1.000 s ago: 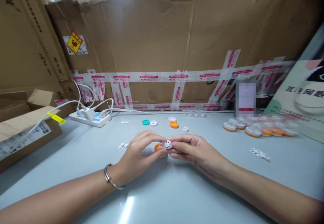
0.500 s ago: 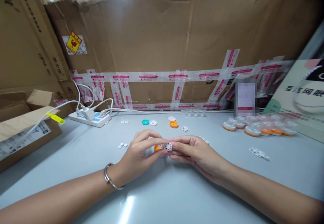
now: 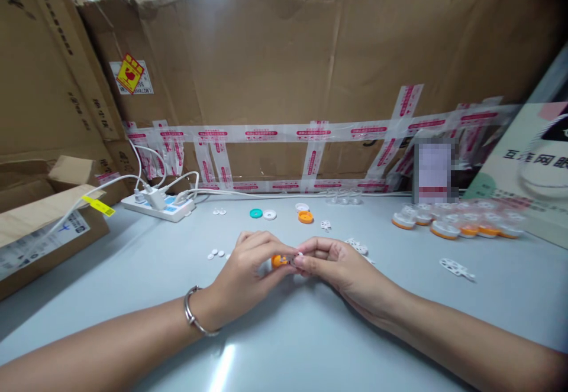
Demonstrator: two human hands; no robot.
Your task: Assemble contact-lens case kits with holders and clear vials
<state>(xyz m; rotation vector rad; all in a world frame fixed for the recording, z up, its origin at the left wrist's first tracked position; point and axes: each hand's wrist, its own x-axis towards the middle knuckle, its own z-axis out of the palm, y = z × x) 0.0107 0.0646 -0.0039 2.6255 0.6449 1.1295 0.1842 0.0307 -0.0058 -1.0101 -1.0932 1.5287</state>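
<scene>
Orange round plastic piece (image 3: 277, 261): gripped between the thumb and fingers of the left hand (image 3: 254, 265), at the middle of the smooth grey table (image 3: 284, 344); contact with the surface not confirmed. The right hand (image 3: 344, 266) is closed at the fingertips on a small white plastic part (image 3: 300, 255), at the orange piece's right side; fingers hide whether the 2 are joined.

Handling, as judged: light, stiff, smooth enough to slip; the white part probably thin and fragile. Best hold: opposite sides of the orange rim.

Appearance: bright orange, curved wall, pale or clear detail at the right, outline mostly covered.

Just beyond the right hand: white perforated plastic plates (image 3: 358, 246). Left: small white plastic discs (image 3: 215, 252). Far: 1 shallow orange plastic ring (image 3: 306, 218), 1 teal plastic disc (image 3: 256, 213). Far right: clear-topped round plastic cases (image 3: 487, 232), several orange-based.
</scene>
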